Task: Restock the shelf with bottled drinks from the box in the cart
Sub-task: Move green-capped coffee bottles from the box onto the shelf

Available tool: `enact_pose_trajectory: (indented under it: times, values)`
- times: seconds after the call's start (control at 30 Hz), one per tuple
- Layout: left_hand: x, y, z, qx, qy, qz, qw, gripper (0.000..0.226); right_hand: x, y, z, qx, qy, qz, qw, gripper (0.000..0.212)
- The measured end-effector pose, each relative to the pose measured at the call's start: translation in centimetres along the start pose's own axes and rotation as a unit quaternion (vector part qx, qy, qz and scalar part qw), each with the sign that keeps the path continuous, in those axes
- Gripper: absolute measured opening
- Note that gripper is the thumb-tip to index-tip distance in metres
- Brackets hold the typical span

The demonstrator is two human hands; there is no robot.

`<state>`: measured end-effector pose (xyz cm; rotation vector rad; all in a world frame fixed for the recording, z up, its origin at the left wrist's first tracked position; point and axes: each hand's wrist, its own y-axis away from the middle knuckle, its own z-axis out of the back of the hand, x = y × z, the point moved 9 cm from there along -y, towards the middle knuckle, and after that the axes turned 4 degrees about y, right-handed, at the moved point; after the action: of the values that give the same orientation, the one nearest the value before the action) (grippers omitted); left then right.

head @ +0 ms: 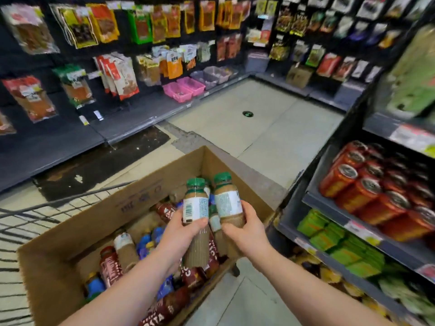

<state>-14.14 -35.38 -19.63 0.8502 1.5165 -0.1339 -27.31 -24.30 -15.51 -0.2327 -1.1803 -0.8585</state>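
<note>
An open cardboard box [98,215] sits in a wire cart [35,215] and holds several bottled drinks with brown, dark red and blue labels. My left hand [181,234] grips a brown bottle with a green cap [196,203] just above the box. Beside it, my right hand [244,229] grips a second green-capped brown bottle [227,198]. Both bottles stand upright, almost touching. The shelf unit [329,208] stands to the right, stocked with orange cans [367,191] and green packs [339,241].
Hanging snack bags fill the wall racks on the left and at the back. Pink baskets [183,89] sit on a low shelf at the back left. A dark patch [98,161] marks the pale floor ahead of the cart. A cardboard carton [299,76] stands at the back.
</note>
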Motion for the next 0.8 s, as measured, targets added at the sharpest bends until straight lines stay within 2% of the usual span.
enact_pose_trajectory:
  times: [0.17, 0.37, 0.5, 0.67, 0.8]
  values:
    - [0.3, 3.3, -8.7, 0.086, -0.028, -0.012, 0.996, 0.042, -2.6, 5.2, 9.0, -0.093, -0.020, -0.003, 0.995, 0.065]
    - [3.2, 12.9, -22.0, 0.201, -0.052, -0.015, 0.978, 0.031, -8.1, 16.7, 21.6, -0.217, -0.046, -0.009, 0.975, 0.059]
    - [6.5, 21.8, -30.7, 0.270, -0.078, -0.018, 0.959, 0.033, -12.1, 27.2, 29.8, -0.299, -0.060, -0.011, 0.952, 0.051]
    - [10.2, 32.2, -41.0, 0.352, -0.097, -0.032, 0.930, 0.021, -16.4, 40.0, 38.9, -0.399, -0.062, -0.025, 0.914, 0.050]
    - [12.0, 39.7, -47.6, 0.433, -0.110, -0.045, 0.894, 0.022, -19.0, 48.2, 43.9, -0.461, -0.060, -0.044, 0.884, 0.053]
